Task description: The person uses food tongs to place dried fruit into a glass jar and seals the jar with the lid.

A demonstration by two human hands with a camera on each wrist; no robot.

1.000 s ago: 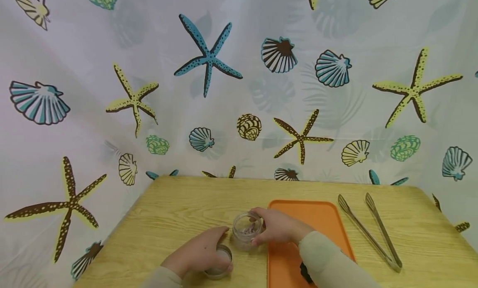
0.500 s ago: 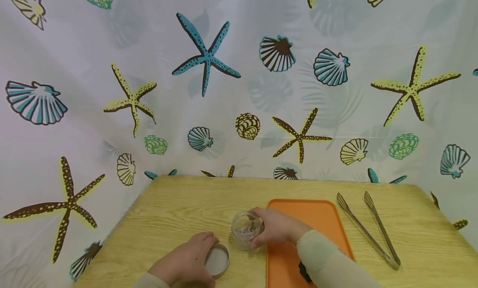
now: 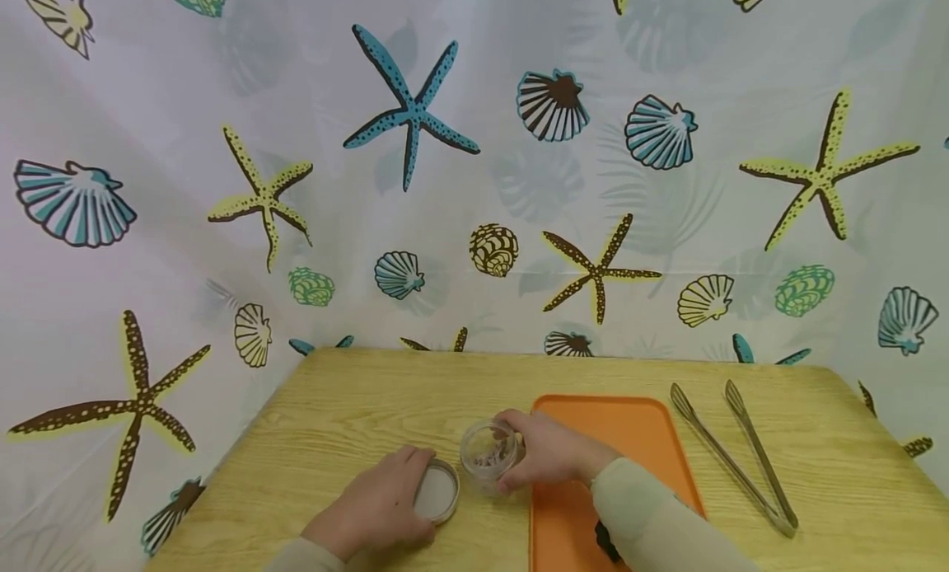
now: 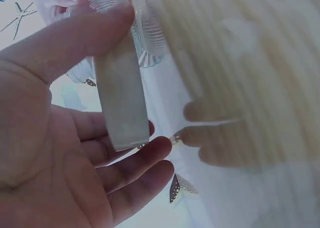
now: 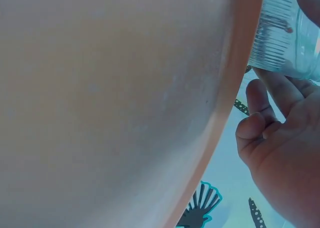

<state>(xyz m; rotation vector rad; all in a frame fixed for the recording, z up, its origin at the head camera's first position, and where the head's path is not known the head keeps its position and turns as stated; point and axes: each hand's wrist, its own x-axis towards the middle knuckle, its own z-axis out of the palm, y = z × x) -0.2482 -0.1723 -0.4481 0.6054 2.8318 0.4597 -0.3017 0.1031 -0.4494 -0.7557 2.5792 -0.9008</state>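
Observation:
In the head view my left hand (image 3: 378, 502) pinches a round metal-rimmed lid (image 3: 436, 494) whose pale inside faces up. The left wrist view has this lid (image 4: 122, 95) edge-on, with the thumb on one side and fingers on the other. Just to its right, my right hand (image 3: 552, 448) grips a clear round jar (image 3: 478, 473) by its right side. The jar's mouth is uncovered, and small purplish-brown bits lie inside. Ribbed clear walls of the jar (image 5: 275, 32) show in the right wrist view, between thumb and fingers.
An orange tray (image 3: 615, 424) lies under the right forearm, with a black object (image 3: 606, 543) partly hidden by the sleeve. Metal tongs (image 3: 741, 465) lie spread at the right on the wooden table (image 3: 356, 399). A shell-patterned curtain (image 3: 474, 168) surrounds the back and sides.
My left hand moved left, then slightly right and away from me, with the lid. More of the lid's inside now shows. The right hand and jar stay in place.

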